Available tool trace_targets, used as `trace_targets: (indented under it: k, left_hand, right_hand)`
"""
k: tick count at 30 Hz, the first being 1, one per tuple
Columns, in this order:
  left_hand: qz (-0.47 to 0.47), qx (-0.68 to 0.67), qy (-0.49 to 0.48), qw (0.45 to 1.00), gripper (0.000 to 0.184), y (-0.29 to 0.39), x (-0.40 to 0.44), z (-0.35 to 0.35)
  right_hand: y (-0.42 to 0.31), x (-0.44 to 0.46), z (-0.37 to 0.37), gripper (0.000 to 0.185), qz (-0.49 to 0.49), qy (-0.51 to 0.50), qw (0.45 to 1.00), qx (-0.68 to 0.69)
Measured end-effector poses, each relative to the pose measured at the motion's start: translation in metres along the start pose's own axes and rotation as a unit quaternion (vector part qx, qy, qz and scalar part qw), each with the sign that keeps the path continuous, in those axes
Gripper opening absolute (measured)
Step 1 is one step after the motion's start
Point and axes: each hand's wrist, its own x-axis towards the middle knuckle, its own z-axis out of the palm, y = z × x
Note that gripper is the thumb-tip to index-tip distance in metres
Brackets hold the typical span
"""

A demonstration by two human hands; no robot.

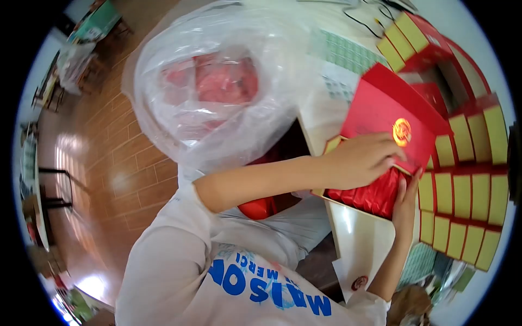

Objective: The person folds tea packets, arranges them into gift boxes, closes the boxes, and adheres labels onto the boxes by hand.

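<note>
A red gift box (380,108) with a gold round emblem on its raised lid sits on the white table. Shiny red wrapped packets (365,193) fill the box. My left hand (363,160) reaches across over the box, its fingers bent and closed near the base of the lid; what they hold, if anything, is hidden. My right hand (405,204) grips the box's near right edge, thumb toward the packets and fingers around the outer side.
Red and yellow boxes (462,190) stand in rows along the right. A large clear plastic bag (217,130) with red packets inside stands left of the table (353,239). Green printed sheets (348,51) and dark cables (361,22) lie toward the back.
</note>
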Motion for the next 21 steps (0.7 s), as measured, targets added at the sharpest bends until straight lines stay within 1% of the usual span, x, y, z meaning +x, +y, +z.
trace_targets:
  k: [1,2,3,4,6,7,8,9,10,12,13,14,15,16,17,18,19,20,21]
  left_hand:
    - [-0.010,-0.018,0.064,0.998,0.020,-0.002,-0.019,-0.017]
    - [-0.019,-0.038,0.131,0.991,0.020,-0.008,-0.046,-0.039]
    - [-0.110,0.017,0.148,0.983,0.022,-0.008,-0.080,-0.068]
    - [-0.132,-0.007,0.218,0.967,0.021,-0.017,-0.117,-0.089]
    - [-0.196,0.025,0.357,0.913,0.016,-0.020,-0.187,-0.125]
    - [-0.223,0.041,0.423,0.877,0.013,-0.023,-0.220,-0.138]
    - [-0.240,0.039,0.472,0.847,0.014,-0.029,-0.254,-0.148]
    - [-0.256,0.034,0.519,0.815,0.017,-0.034,-0.281,-0.156]
    - [-0.250,0.027,0.531,0.809,0.017,-0.033,-0.299,-0.166]
    - [-0.236,0.149,0.623,0.730,0.042,-0.037,-0.321,-0.181]
    - [-0.228,0.138,0.639,0.721,0.042,-0.037,-0.324,-0.192]
    - [-0.214,0.173,0.663,0.696,0.062,-0.035,-0.321,-0.203]
    - [-0.203,0.207,0.687,0.667,0.082,-0.034,-0.321,-0.216]
    - [-0.198,0.196,0.705,0.652,0.082,-0.035,-0.324,-0.229]
    - [-0.203,0.249,0.678,0.662,0.095,-0.038,-0.323,-0.241]
    - [-0.210,0.301,0.647,0.668,0.109,-0.041,-0.322,-0.254]
    - [-0.238,0.322,0.624,0.671,0.114,-0.044,-0.318,-0.268]
    - [-0.266,0.342,0.597,0.675,0.119,-0.047,-0.311,-0.281]
    - [-0.281,0.348,0.594,0.668,0.120,-0.065,-0.304,-0.291]
  right_hand:
    - [0.000,-0.002,-0.008,0.063,0.009,-0.011,0.999,-0.049]
    - [-0.004,-0.008,-0.012,0.058,-0.025,0.013,0.995,-0.097]
    - [-0.018,-0.012,-0.019,0.052,-0.012,0.030,0.992,-0.124]
    - [-0.038,-0.018,-0.026,0.048,0.003,0.085,0.986,-0.143]
    - [-0.065,-0.021,-0.036,0.045,-0.013,0.165,0.970,-0.175]
    - [-0.098,-0.022,-0.040,0.043,-0.029,0.164,0.981,-0.100]
    - [-0.135,-0.028,-0.036,0.041,-0.045,0.161,0.986,-0.027]
    - [-0.174,-0.033,-0.021,0.035,-0.082,0.164,0.981,0.062]
    - [-0.196,-0.034,0.005,0.030,-0.158,0.166,0.964,0.132]
    - [-0.265,-0.038,0.067,0.029,-0.174,0.056,0.958,0.219]
    - [-0.300,-0.040,0.098,0.028,-0.173,0.001,0.950,0.261]
    - [-0.324,-0.029,0.127,0.028,-0.180,-0.076,0.943,0.269]
    - [-0.346,-0.013,0.161,0.028,-0.187,-0.140,0.913,0.335]
    - [-0.360,0.011,0.196,0.028,-0.213,-0.180,0.900,0.337]
    - [-0.367,0.038,0.236,0.027,-0.206,-0.205,0.878,0.381]
    - [-0.383,0.061,0.264,0.029,-0.187,-0.217,0.880,0.380]
    - [-0.401,0.077,0.286,0.031,-0.165,-0.227,0.881,0.380]
    - [-0.418,0.094,0.302,0.031,-0.179,-0.233,0.882,0.367]
    - [-0.433,0.110,0.315,0.034,-0.107,-0.276,0.881,0.368]
